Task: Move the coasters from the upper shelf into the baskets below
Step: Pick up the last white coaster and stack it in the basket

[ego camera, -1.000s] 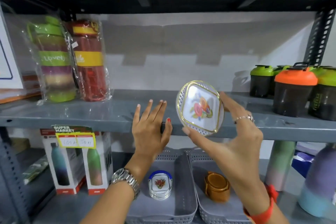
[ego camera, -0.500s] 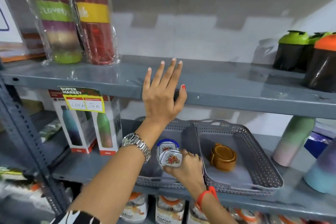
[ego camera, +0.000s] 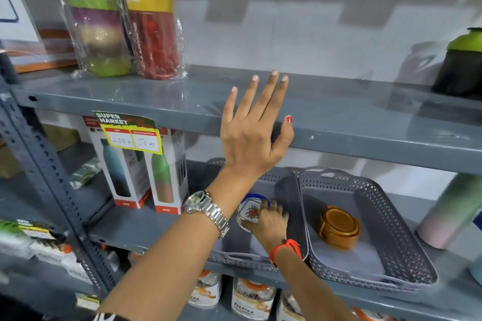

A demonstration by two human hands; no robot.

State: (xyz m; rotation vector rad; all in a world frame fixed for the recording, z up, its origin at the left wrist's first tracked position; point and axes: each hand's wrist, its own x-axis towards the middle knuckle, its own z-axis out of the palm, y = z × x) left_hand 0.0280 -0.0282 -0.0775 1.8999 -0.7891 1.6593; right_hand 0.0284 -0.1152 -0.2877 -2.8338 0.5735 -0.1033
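Note:
My right hand [ego camera: 271, 224] is down inside the left grey basket [ego camera: 242, 259], fingers closed on a white floral coaster [ego camera: 249, 212] that rests on a stack with a blue rim. A brown round coaster set [ego camera: 339, 227] lies in the right grey basket [ego camera: 391, 216]. My left hand [ego camera: 254, 133] is flat and spread against the front edge of the upper shelf [ego camera: 365, 122], holding nothing. No coaster shows on the bare part of the upper shelf.
Wrapped bottles [ego camera: 122, 21] stand at the upper shelf's left, a green-lidded shaker [ego camera: 461, 62] at its right. Boxed bottles [ego camera: 146, 169] sit left of the baskets, a pastel bottle [ego camera: 448, 214] to their right. Jars [ego camera: 250, 297] fill the shelf below.
My right hand brought the floral coaster down from in front of the upper shelf into the left basket and onto the stack. My left hand stayed on the shelf edge. The view tilted down.

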